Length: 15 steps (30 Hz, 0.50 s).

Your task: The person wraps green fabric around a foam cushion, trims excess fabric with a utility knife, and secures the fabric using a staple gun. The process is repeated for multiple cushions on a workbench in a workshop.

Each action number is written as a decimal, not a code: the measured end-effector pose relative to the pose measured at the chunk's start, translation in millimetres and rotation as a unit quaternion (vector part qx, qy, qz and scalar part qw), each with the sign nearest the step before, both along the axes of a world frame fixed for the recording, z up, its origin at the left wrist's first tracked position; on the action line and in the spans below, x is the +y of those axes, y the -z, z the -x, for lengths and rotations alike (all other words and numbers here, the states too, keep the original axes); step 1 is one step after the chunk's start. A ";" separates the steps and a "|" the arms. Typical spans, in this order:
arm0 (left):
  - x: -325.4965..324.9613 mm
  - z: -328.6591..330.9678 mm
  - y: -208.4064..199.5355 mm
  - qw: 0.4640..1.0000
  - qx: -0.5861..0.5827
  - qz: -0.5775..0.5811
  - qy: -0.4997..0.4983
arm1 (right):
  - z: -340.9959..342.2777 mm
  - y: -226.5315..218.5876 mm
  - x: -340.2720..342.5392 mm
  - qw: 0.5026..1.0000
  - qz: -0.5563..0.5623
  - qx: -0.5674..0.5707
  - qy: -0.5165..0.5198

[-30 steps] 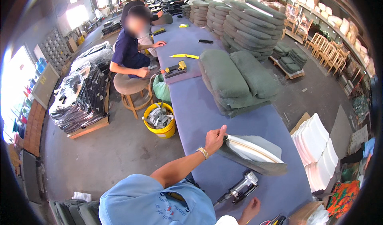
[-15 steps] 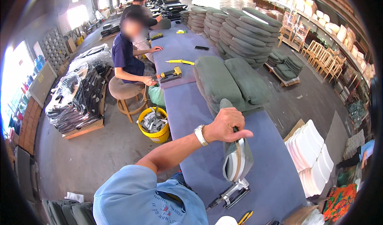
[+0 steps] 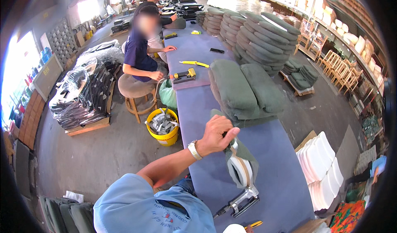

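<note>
My left hand [image 3: 220, 134], with a metal watch on its wrist, is closed around the upper end of a green fabric-covered cushion [image 3: 243, 167]. The cushion is held on edge above the table, its white and tan inner layers showing along its open side. Just below it, a silver air stapler [image 3: 244, 202] with a hose lies on the blue-grey table [image 3: 281, 179]. A yellow utility knife [image 3: 253, 224] rests near the lower edge. My right hand is not in view.
Beyond my hand, green cushions [image 3: 235, 88] lie piled on the table, with taller cushion stacks [image 3: 264, 41] behind. A co-worker [image 3: 140, 51] sits at the left side near a yellow stapler [image 3: 184, 76]. A yellow bucket [image 3: 163, 127] of scraps stands on the floor; white foam pieces [image 3: 318, 162] are at right.
My left hand and the cushion have shifted slightly left and nearer to me. The co-worker's near hand has drawn back from the yellow stapler.
</note>
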<state>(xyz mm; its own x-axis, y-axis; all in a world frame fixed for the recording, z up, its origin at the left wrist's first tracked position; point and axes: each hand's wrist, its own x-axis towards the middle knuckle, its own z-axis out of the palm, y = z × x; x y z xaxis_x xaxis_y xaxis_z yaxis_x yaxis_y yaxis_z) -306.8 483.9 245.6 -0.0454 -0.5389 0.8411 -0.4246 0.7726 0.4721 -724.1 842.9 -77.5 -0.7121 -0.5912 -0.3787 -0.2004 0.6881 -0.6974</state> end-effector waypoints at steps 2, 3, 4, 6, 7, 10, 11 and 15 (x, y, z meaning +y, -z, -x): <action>8.5 -9.7 2.5 0.999 0.010 -0.013 -0.038 | -19.5 -31.1 -22.9 0.974 0.173 -0.139 0.047; 12.6 -15.3 5.1 0.999 0.002 -0.022 -0.047 | -30.3 -46.9 -35.3 0.944 0.254 -0.202 0.060; 15.7 -19.5 7.7 0.999 0.004 -0.020 -0.035 | -40.9 -60.9 -47.2 0.908 0.322 -0.259 0.067; 20.8 -25.1 10.3 1.000 0.006 -0.015 -0.008 | -52.7 -77.2 -68.4 0.852 0.409 -0.321 0.061; 20.6 -23.9 9.8 1.000 -0.001 0.001 0.014 | -57.8 -83.2 -83.4 0.836 0.435 -0.329 0.054; 21.5 -19.0 6.9 0.996 -0.022 0.049 0.065 | -62.4 -88.4 -140.1 0.847 0.435 -0.303 0.041; 19.4 -11.9 1.8 0.994 -0.017 0.063 0.082 | -75.3 -102.8 -158.9 0.842 0.455 -0.287 0.048; 13.9 18.8 -42.4 0.970 -0.031 0.114 0.212 | -93.6 -162.2 -184.6 0.854 0.452 -0.256 -0.018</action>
<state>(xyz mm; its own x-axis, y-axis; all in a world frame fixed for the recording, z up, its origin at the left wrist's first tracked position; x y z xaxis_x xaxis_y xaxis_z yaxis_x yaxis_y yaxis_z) -325.6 497.8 288.0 -0.2762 -0.2619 0.9247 -0.0671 0.9651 0.2533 -630.5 658.2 84.7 -0.5650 -0.8250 -0.0130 0.2809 -0.1775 -0.9432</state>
